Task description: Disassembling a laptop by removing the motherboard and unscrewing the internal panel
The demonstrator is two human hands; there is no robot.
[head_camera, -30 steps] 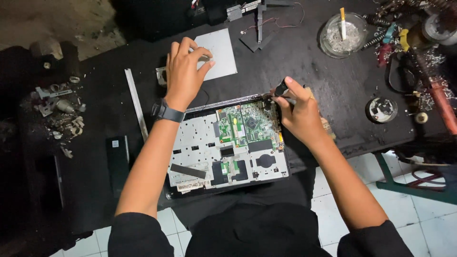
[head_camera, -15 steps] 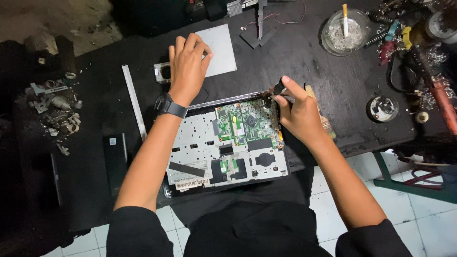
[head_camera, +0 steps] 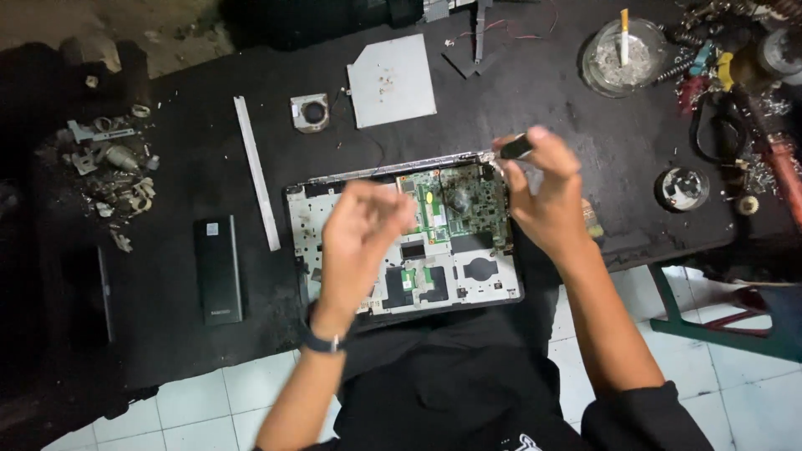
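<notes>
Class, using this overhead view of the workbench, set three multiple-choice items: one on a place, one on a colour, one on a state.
1. Where does the cigarette rest?
A. In the glass ashtray
B. On the floor tiles
C. On the opened laptop

2. What colour is the circuit board?
A. Red
B. Green
C. White

3. What is the right hand doing?
A. Lying flat and empty
B. Pinching a small dark tool
C. Gripping the grey drive

Answers: 1 A, it stands in the ashtray's ash. 2 B, the exposed board is green. 3 B, fingertips close on the tool.
</notes>
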